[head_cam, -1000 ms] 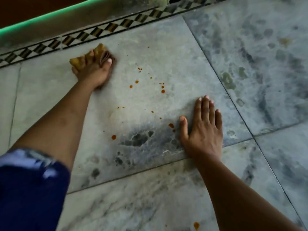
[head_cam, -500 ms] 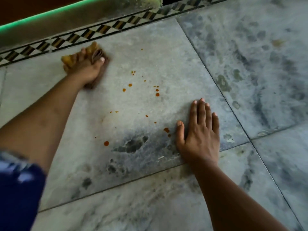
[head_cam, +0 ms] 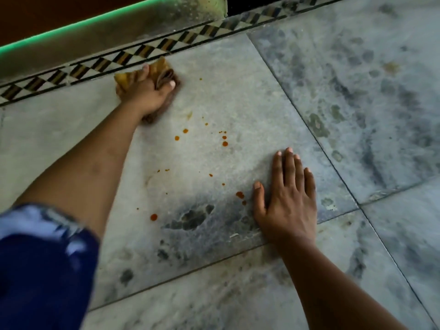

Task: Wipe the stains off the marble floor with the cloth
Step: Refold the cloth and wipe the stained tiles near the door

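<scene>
Pressing down near the far edge of the grey-white marble floor [head_cam: 238, 103], the left hand [head_cam: 145, 91] has its fingers curled over a crumpled yellow-brown cloth [head_cam: 162, 67], bunching it against the stone. Cloth shows beyond the fingertips and under the heel of the palm, so the hand sits on top of it and grips it at once. The wad lies just beside the black-and-cream diamond-patterned border strip [head_cam: 123, 57] that runs along the far side of the slab, touching or nearly touching it; I cannot tell which.

Scattered orange-red stain drops [head_cam: 225, 144] lie on the same slab, nearer the camera and to the right of the cloth, apart from it. A larger drop [head_cam: 154, 217] sits closer in, beside the forearm, and another [head_cam: 239, 194] lies just beside the thumb of the right hand [head_cam: 288, 203].

That right hand is spread flat, palm down, holding nothing, near the slab's near joint line [head_cam: 190, 267]. Open marble stretches between the 2 hands. Beyond the border strip rises a dusty grey step with a green-lit edge [head_cam: 78, 26]. A blue sleeve [head_cam: 42, 270] covers the left upper arm.
</scene>
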